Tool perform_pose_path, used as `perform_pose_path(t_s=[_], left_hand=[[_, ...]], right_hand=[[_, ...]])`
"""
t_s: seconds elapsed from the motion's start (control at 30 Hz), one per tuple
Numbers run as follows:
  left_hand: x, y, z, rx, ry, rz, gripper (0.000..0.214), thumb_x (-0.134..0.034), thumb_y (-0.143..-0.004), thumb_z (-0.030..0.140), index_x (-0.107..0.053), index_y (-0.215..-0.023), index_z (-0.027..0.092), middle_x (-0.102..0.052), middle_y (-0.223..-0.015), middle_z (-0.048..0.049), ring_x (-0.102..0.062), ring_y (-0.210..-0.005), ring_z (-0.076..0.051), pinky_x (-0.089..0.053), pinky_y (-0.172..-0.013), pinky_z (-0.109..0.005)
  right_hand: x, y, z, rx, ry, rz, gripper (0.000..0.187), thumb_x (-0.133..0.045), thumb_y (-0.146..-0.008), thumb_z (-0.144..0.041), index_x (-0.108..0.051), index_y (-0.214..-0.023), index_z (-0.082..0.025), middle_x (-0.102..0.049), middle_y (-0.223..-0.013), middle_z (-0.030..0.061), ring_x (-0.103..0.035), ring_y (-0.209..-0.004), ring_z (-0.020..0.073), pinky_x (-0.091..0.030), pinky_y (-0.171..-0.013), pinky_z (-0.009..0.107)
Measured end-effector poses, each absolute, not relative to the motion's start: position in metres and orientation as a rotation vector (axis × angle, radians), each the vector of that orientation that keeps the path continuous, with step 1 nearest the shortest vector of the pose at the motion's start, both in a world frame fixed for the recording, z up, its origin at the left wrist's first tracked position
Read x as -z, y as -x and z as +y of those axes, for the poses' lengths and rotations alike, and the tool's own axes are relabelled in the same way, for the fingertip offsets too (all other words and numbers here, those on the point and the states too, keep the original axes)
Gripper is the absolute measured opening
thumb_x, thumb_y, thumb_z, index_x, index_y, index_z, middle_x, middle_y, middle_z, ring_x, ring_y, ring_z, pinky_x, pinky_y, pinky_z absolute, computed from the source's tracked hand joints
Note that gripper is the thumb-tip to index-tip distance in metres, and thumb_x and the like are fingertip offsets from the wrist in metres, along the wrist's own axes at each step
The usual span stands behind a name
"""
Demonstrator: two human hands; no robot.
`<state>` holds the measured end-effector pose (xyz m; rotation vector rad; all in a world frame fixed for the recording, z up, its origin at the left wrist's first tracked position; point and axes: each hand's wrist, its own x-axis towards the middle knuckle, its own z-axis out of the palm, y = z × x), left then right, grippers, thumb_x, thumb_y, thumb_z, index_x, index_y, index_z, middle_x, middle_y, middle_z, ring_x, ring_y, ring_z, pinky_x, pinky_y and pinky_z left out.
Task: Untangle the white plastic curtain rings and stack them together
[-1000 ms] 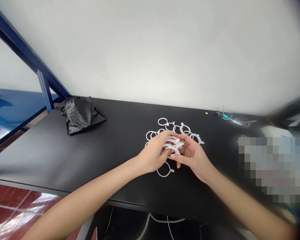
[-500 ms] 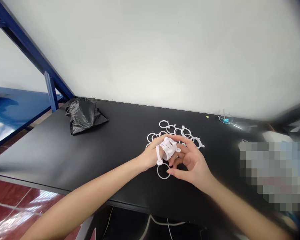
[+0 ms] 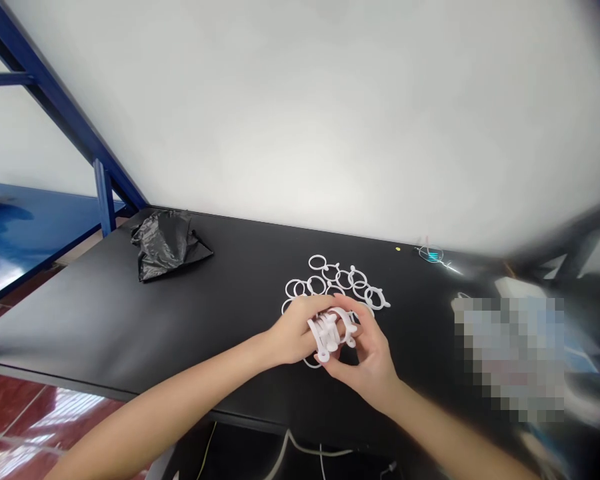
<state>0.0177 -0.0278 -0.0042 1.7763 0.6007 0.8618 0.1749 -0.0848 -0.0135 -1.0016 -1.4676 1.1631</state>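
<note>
The fingers of the left hand (image 3: pixel 293 333) and the right hand (image 3: pixel 367 353) cover part of the bunch of white plastic rings (image 3: pixel 330 330) held between them, so its ring count cannot be determined; a single white ring (image 3: pixel 311 363) on the black desk (image 3: pixel 220 320) shows only as an arc beneath them. A pixelated block (image 3: pixel 510 357) conceals the right of the desk, the area around it is blurred, and the small bluish object (image 3: pixel 431 255) at the rear edge is too small to identify. Both forearms are cut off by the bottom edge.

White plastic rings (image 3: pixel 330 331) bunched together (others (image 3: pixel 337 283) loose on table).
</note>
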Motion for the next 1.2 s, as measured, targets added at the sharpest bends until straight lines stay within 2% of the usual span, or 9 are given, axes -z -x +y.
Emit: perform_pose_path(t_s=[0.2, 0.4, 0.53, 0.63, 0.8, 0.9, 1.03, 1.1, 1.2], left_hand=[[0.001, -0.006, -0.014, -0.663, -2.270, 0.706, 0.023, -0.054, -0.082, 0.015, -0.065, -0.103, 0.016, -0.066, -0.072, -0.0014, -0.055, -0.056, -0.012, -0.036, -0.055, -0.021], [0.008, -0.010, -0.007, -0.734, -1.636, 0.650, 0.018, -0.060, -0.082, 0.023, -0.054, -0.098, 0.017, -0.060, -0.074, 0.0018, -0.055, -0.060, -0.011, -0.045, -0.057, -0.021], [0.011, -0.007, 0.005, -0.844, -1.390, 0.633, 0.020, -0.063, -0.080, 0.023, -0.054, -0.095, 0.016, -0.060, -0.082, -0.0015, -0.058, -0.061, -0.011, -0.048, -0.053, -0.022], [0.007, -0.002, 0.011, -0.948, -1.697, 0.701, 0.015, -0.061, -0.082, 0.018, -0.062, -0.096, 0.015, -0.065, -0.095, -0.0073, -0.064, -0.081, -0.016, -0.053, -0.073, -0.029], [0.003, 0.006, 0.014, -1.019, -2.134, 0.653, 0.025, -0.058, -0.086, 0.014, -0.067, -0.110, 0.017, -0.068, -0.114, -0.0117, -0.063, -0.106, -0.022, -0.051, -0.092, -0.037], [0.003, 0.007, 0.012, -0.982, -2.216, 0.634, 0.032, -0.058, -0.087, 0.014, -0.064, -0.118, 0.017, -0.067, -0.120, -0.0125, -0.061, -0.112, -0.024, -0.049, -0.095, -0.040], [0.001, 0.003, 0.008, -0.840, -2.017, 0.626, 0.026, -0.059, -0.086, 0.017, -0.067, -0.110, 0.013, -0.071, -0.103, -0.0102, -0.067, -0.091, -0.020, -0.053, -0.080, -0.031], [-0.001, 0.001, 0.004, -0.727, -1.868, 0.576, 0.019, -0.058, -0.085, 0.018, -0.070, -0.100, 0.012, -0.072, -0.090, -0.0076, -0.067, -0.079, -0.018, -0.052, -0.072, -0.027], [-0.002, -0.003, -0.001, -0.590, -1.686, 0.479, 0.018, -0.061, -0.082, 0.017, -0.071, -0.095, 0.010, -0.073, -0.088, -0.0086, -0.068, -0.079, -0.020, -0.053, -0.072, -0.028]], right_hand=[[0.014, -0.181, -0.080, -1.315, 1.051, -1.448, 0.071, -0.075, -0.072, -0.010, -0.045, -0.132, -0.036, -0.065, -0.076, -0.0049, -0.060, -0.055, 0.0114, -0.056, -0.056, 0.027], [0.006, -0.192, -0.067, -1.193, 0.949, -1.422, 0.071, -0.078, -0.074, -0.018, -0.044, -0.133, -0.038, -0.066, -0.106, 0.0015, -0.066, -0.063, 0.0121, -0.057, -0.055, 0.028], [0.005, -0.213, -0.047, -0.692, 1.174, -1.638, 0.027, -0.065, -0.086, -0.018, -0.062, -0.111, -0.029, -0.070, -0.096, 0.0032, -0.066, -0.074, 0.0167, -0.058, -0.067, 0.035], [0.009, -0.222, -0.034, -0.326, 1.195, -1.957, 0.016, -0.062, -0.086, -0.012, -0.068, -0.095, -0.025, -0.073, -0.088, 0.0034, -0.065, -0.086, 0.0236, -0.053, -0.079, 0.044], [0.008, -0.213, -0.036, -0.263, 1.066, -1.916, 0.018, -0.060, -0.087, -0.008, -0.067, -0.094, -0.023, -0.072, -0.083, 0.0030, -0.065, -0.079, 0.0210, -0.054, -0.075, 0.040], [0.002, -0.207, -0.044, -0.326, 0.961, -1.914, 0.031, -0.069, -0.083, -0.014, -0.064, -0.111, -0.026, -0.071, -0.100, 0.0061, -0.067, -0.092, 0.0230, -0.055, -0.082, 0.040], [-0.001, -0.205, -0.049, -0.315, 0.915, -2.114, 0.071, -0.079, -0.075, -0.030, -0.048, -0.139, -0.027, -0.043, -0.148, 0.0153, -0.046, -0.134, 0.0352, -0.041, -0.107, 0.054], [-0.001, -0.203, -0.050, -0.411, 0.948, -2.166, 0.075, -0.079, -0.075, -0.034, -0.046, -0.142, -0.028, -0.027, -0.158, 0.0140, -0.033, -0.142, 0.0374, -0.034, -0.112, 0.056], [0.000, -0.199, -0.051, -0.658, 0.966, -2.141, 0.070, -0.081, -0.073, -0.036, -0.051, -0.136, -0.028, -0.020, -0.161, 0.0119, -0.028, -0.145, 0.0366, -0.032, -0.114, 0.055]])
